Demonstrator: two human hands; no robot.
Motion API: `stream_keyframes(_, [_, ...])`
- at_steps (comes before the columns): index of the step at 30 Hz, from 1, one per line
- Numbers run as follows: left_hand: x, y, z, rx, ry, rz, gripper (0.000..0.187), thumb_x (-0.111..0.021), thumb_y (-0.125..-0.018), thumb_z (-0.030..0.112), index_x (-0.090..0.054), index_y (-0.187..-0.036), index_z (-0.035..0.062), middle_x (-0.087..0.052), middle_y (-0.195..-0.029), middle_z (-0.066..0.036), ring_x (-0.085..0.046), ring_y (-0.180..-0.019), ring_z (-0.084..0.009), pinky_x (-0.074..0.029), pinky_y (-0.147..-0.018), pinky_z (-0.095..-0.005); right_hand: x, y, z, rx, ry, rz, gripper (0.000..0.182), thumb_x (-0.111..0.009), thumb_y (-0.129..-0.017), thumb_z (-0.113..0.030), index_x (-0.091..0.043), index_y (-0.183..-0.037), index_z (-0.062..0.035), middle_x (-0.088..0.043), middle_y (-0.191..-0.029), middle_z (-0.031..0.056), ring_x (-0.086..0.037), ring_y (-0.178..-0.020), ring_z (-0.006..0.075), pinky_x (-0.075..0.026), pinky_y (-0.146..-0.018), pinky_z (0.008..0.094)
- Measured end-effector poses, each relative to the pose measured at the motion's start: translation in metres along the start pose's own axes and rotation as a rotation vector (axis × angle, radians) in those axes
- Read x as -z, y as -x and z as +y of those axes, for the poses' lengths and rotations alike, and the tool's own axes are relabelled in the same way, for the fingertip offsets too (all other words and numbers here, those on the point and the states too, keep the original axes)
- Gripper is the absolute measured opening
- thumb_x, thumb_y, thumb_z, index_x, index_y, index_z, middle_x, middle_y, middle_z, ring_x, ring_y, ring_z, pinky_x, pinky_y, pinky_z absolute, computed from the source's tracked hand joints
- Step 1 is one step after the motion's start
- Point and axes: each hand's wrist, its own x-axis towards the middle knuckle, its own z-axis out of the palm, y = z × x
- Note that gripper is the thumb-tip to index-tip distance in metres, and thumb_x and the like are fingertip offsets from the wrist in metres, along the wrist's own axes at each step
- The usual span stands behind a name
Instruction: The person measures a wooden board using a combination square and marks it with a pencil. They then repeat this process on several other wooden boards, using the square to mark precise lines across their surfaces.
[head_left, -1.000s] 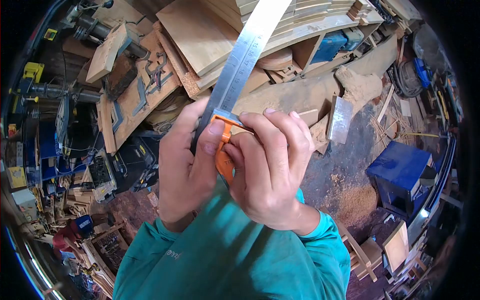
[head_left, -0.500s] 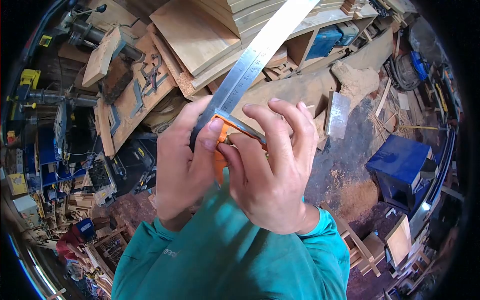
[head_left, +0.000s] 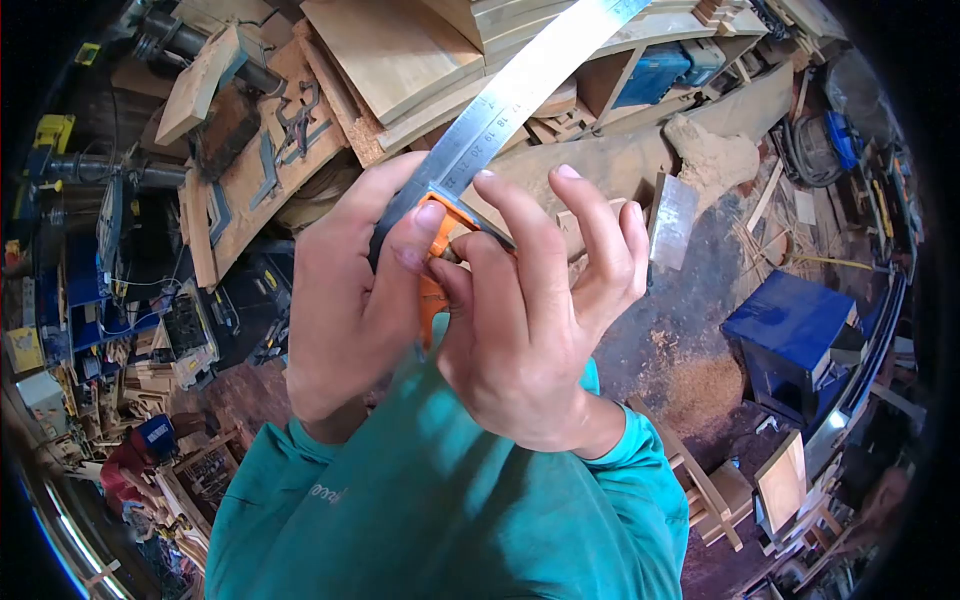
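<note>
A combination square is held up in front of my chest, its steel blade slanting to the upper right with engraved numbers along it. My left hand is wrapped round the square's dark and orange head, thumb pressed on the orange part near the blade. On the other side, my right hand pinches a small brass-coloured knob at the head between thumb and index finger. The other right fingers are raised and curved, off the blade. Part of the head is hidden behind my fingers.
Wooden boards are stacked ahead beside a workbench holding blue cases. To the right stands a blue metal box near a sawdust pile. Clamps line the left. A person in red works at lower left.
Both hands and the square have shifted slightly left and up in view, and the surroundings have moved a little too. The grip on the head and knob looks the same.
</note>
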Motion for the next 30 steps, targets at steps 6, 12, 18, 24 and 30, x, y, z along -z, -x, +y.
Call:
stream_keyframes(6, [0.0,0.002,-0.001,0.055,0.036,-0.027,0.027,-0.052,-0.094,0.013,-0.056,-0.115,-0.0038,-0.063,-0.086,-0.01,-0.056,-0.074,-0.0107,-0.046,-0.066,-0.0255,-0.001,0.001,-0.002,0.003,0.044,0.027,0.011,-0.064,-0.065,-0.01,-0.057,-0.066,-0.0021,-0.062,-0.104,0.0105,-0.052,-0.11,0.0308,-0.03,-0.096,0.0586])
stream_keyframes(12, [0.003,0.0,0.004,0.106,0.18,-0.071,0.028,-0.051,-0.094,0.012,-0.056,-0.116,-0.0059,-0.062,-0.096,-0.009,-0.054,-0.086,-0.0093,-0.045,-0.076,-0.0232,0.012,0.001,0.0,-0.045,-0.01,0.107,0.014,-0.067,-0.064,-0.013,-0.057,-0.068,-0.0035,-0.063,-0.098,0.0109,-0.054,-0.103,0.0316,-0.035,-0.093,0.0564])
stream_keyframes(18, [0.001,0.002,0.021,0.145,0.223,-0.122,0.028,-0.051,-0.094,0.012,-0.056,-0.114,-0.0063,-0.062,-0.093,-0.005,-0.053,-0.084,-0.0071,-0.044,-0.074,-0.0208,0.023,0.008,0.0,-0.041,-0.179,0.009,0.021,-0.068,-0.059,-0.009,-0.06,-0.076,0.0012,-0.062,-0.092,0.0163,-0.059,-0.084,0.0305,-0.047,-0.073,0.0444])
stream_keyframes(24, [0.003,0.008,0.026,0.203,0.119,-0.159,0.032,-0.053,-0.093,0.01,-0.053,-0.119,-0.0096,-0.062,-0.107,-0.01,-0.055,-0.097,-0.0112,-0.041,-0.087,-0.023,0.028,0.01,0.004,-0.04,-0.295,0.008,0.029,-0.068,-0.055,-0.006,-0.061,-0.08,0.0063,-0.061,-0.089,0.0192,-0.06,-0.076,0.0293,-0.05,-0.061,0.0362])
stream_keyframes(30, [-0.001,0.015,0.031,0.11,0.177,-0.021,0.029,-0.053,-0.088,0.005,-0.056,-0.114,-0.0085,-0.062,-0.097,-0.009,-0.056,-0.089,-0.0114,-0.043,-0.082,-0.0227,0.035,0.008,0.004,-0.036,-0.333,-0.014,0.033,-0.066,-0.053,-0.007,-0.06,-0.081,0.0077,-0.06,-0.089,0.0196,-0.06,-0.077,0.0306,-0.05,-0.061,0.0375])
